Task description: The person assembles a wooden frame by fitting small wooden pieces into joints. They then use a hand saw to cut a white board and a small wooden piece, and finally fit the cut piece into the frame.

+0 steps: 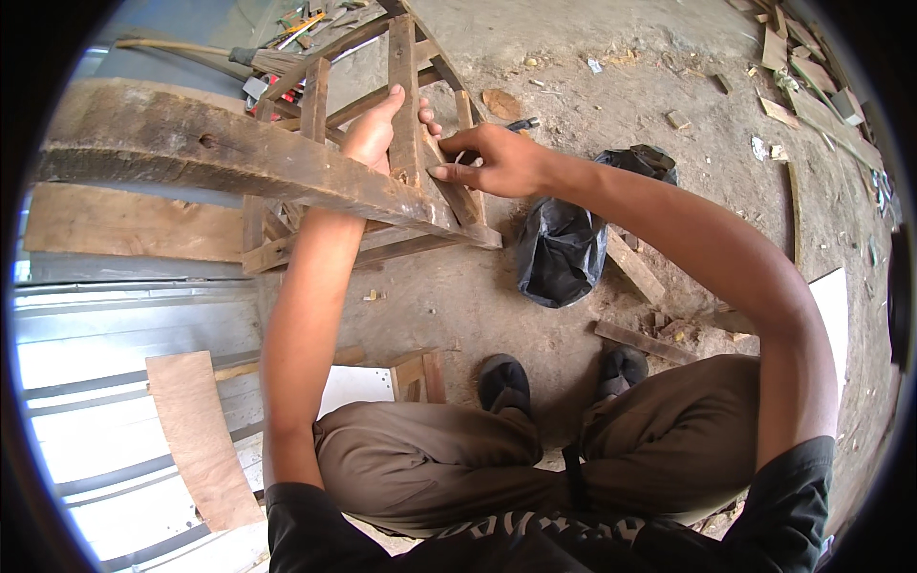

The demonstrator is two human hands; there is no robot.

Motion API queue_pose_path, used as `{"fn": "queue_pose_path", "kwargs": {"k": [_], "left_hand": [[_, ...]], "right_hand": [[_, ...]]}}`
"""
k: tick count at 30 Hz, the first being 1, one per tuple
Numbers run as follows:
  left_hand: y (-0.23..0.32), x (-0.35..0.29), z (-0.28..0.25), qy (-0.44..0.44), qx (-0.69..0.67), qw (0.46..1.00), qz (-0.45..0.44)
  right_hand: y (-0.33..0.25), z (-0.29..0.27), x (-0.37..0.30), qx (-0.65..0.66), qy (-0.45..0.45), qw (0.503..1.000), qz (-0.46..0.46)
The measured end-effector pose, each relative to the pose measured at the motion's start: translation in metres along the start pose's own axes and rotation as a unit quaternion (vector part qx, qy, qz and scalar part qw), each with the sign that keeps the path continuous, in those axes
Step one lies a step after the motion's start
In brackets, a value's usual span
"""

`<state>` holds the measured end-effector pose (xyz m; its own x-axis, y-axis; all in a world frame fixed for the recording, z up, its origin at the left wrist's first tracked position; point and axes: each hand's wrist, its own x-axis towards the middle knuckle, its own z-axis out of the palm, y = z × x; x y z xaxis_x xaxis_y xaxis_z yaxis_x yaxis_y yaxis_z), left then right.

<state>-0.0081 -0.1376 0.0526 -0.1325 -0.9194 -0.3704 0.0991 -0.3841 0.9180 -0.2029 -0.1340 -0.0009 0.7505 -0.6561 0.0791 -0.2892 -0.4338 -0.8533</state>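
A worn brown wooden frame [315, 105] of joined bars stands in front of me, with a thick beam [210, 143] crossing from the left. My left forearm passes beneath that beam. Around an upright slat [403, 95] of the frame closes my left hand [374, 132], its thumb on one side and fingertips showing on the other. Just right of it, my right hand [497, 160] pinches the edge of a short wooden strip [453, 186] between thumb and fingers. This strip lies against the frame's near right corner. Whether it is fastened there I cannot tell.
A black plastic bag [564, 250] sits on the dirt floor right of the frame. Wood offcuts [635, 267] lie around it. A broom [267, 61] and scattered tools [298, 31] are behind the frame. At the left, a curved thin brown board [202, 439] rests over pale metal sheeting.
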Motion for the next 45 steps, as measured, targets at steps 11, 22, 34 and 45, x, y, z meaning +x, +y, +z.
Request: {"fn": "queue_pose_path", "kwargs": {"k": [11,22,34,45], "left_hand": [[0.001,-0.006,0.005,0.038,0.037,0.999,0.013],[0.003,-0.014,0.010,0.017,-0.014,1.000,-0.020],[0.002,-0.017,0.017,0.010,0.129,0.991,-0.013],[0.005,-0.016,0.020,0.030,0.220,0.975,0.026]], "right_hand": [[0.011,-0.025,-0.019,0.200,0.029,0.977,0.072],[0.014,-0.079,-0.018,0.472,0.052,0.880,0.027],[0.029,-0.046,0.018,0.302,0.095,0.948,0.038],[0.031,0.004,0.042,0.501,0.162,0.849,-0.045]]}}
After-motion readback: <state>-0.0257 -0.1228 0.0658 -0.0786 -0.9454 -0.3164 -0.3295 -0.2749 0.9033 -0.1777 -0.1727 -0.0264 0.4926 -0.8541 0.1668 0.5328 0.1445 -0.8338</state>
